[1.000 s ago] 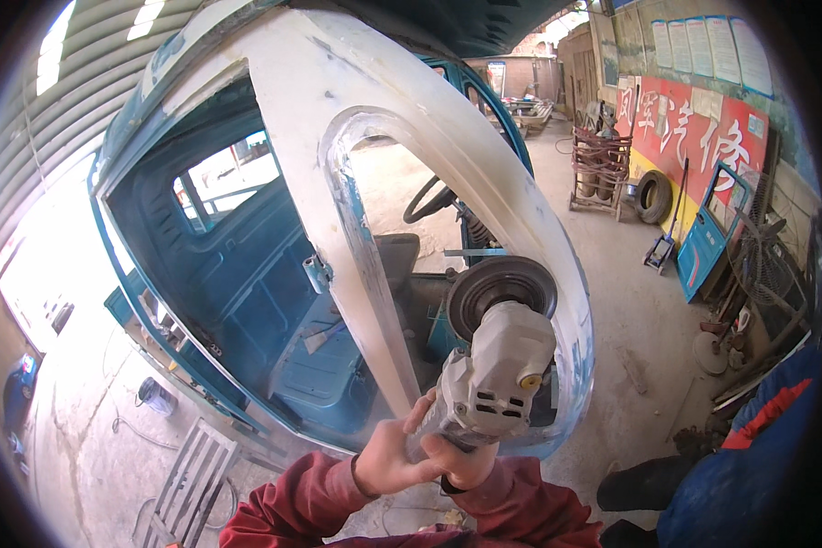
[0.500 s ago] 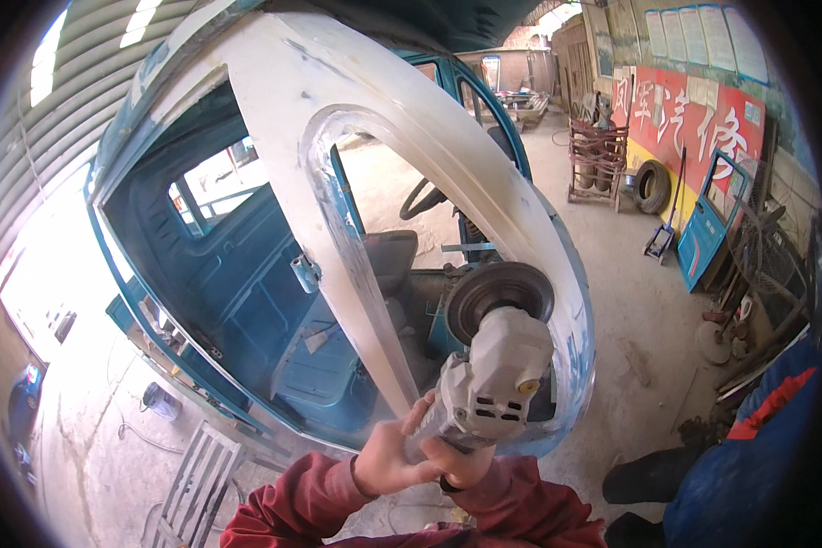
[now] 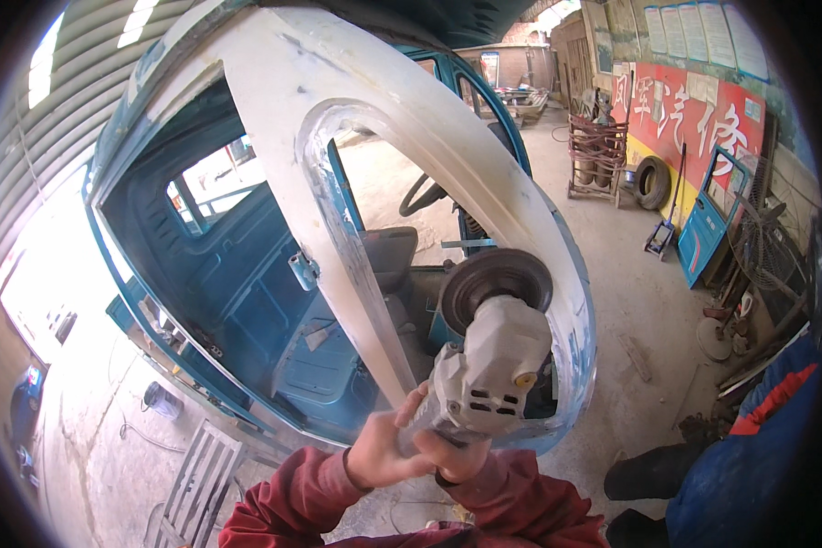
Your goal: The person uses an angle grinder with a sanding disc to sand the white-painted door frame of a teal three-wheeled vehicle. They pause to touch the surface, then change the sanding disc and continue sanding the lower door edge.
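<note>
I hold a grey angle grinder with both hands, its body pointing away from me. My left hand is wrapped round the left side of the rear body. My right hand is closed on the same part from the right, its fingers partly hidden. A dark round disc sits at the grinder's far end, near the inner edge of the cab's whitish, sanded window frame. Whether disc and frame touch, I cannot tell. Behind the frame lies the blue cab interior with a steering wheel.
On the left stands a slatted metal bench beside a bucket. Close on my right is a person in blue clothing. A blue door, a tyre and a floor jack stand along the right wall.
The grinder has shifted slightly left and up, its disc now a little farther left across the frame's opening. Both hands keep their grip.
</note>
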The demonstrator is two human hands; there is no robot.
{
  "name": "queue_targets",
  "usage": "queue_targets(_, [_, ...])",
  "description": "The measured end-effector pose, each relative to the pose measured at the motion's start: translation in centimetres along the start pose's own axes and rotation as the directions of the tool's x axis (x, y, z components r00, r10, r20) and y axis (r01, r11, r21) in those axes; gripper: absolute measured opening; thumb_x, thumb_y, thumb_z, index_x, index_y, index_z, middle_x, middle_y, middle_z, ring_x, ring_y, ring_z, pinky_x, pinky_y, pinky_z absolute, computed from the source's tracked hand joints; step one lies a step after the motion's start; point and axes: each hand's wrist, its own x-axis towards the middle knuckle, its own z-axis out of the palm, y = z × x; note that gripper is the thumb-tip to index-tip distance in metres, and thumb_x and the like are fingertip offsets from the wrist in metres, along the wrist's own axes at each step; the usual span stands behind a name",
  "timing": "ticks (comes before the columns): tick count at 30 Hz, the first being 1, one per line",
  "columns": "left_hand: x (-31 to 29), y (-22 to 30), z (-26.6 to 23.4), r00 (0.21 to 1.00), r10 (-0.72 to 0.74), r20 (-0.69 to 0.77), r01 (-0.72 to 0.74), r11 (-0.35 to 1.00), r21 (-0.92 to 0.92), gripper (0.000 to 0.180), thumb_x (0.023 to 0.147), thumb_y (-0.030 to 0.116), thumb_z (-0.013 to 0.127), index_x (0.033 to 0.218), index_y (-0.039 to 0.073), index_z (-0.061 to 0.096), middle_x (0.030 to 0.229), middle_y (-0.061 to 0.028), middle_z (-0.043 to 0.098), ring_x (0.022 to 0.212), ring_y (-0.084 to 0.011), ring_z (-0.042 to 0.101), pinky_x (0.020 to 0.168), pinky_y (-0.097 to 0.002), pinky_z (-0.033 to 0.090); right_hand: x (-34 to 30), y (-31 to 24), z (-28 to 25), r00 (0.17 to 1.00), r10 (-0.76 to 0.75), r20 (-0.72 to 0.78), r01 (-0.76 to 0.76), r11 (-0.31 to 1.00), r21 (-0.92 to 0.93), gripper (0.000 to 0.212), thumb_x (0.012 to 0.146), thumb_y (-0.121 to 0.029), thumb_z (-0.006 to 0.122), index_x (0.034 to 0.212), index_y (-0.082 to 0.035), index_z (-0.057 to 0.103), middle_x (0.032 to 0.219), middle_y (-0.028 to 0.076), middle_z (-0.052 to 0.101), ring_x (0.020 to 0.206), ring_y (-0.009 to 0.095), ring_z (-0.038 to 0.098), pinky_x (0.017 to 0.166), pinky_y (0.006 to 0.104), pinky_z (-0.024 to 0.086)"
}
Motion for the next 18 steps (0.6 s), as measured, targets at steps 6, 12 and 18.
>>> queue_targets(6, [-0.4,0.3,0.4,0.998,-0.062,0.022,0.06,0.995,0.077,0.091,0.074,0.039,0.077,0.141,-0.01,0.041,0.112,-0.0243,0.066,0.113,-0.0285,0.065,0.095,-0.0334,0.047,-0.7,0.0,-0.4,0.999,0.023,0.028,-0.024,0.999,0.029,0.054,0.081,-0.006,0.071,0.128,-0.003,0.045,0.1,0.008,0.058,0.092,0.017,0.057,0.085,0.0323,0.047])
queue_targets(12, [0.1,0.5,-0.6,0.998,0.039,-0.048,-0.037,0.999,0.038,0.091,0.074,0.039,0.077,0.141,-0.01,0.041,0.11,-0.0213,0.066,0.108,-0.0237,0.065,0.094,-0.0329,0.048,0.7,-0.3,0.8,1.0,0.002,0.015,-0.002,1.0,0.027,0.042,0.082,0.0,0.071,0.121,-0.001,0.055,0.103,0.008,0.063,0.096,0.019,0.062,0.085,0.0332,0.051])
queue_targets(18, [0.2,0.5,-1.1,0.999,0.04,-0.004,-0.04,0.999,0.022,0.09,0.076,0.038,0.077,0.141,-0.011,0.04,0.111,-0.0209,0.066,0.107,-0.0218,0.064,0.094,-0.0328,0.047,0.9,-0.1,0.8,1.0,-0.021,-0.013,0.02,0.999,-0.048,0.044,0.081,-0.003,0.072,0.121,0.0,0.054,0.102,0.008,0.063,0.095,0.019,0.062,0.084,0.0339,0.051])
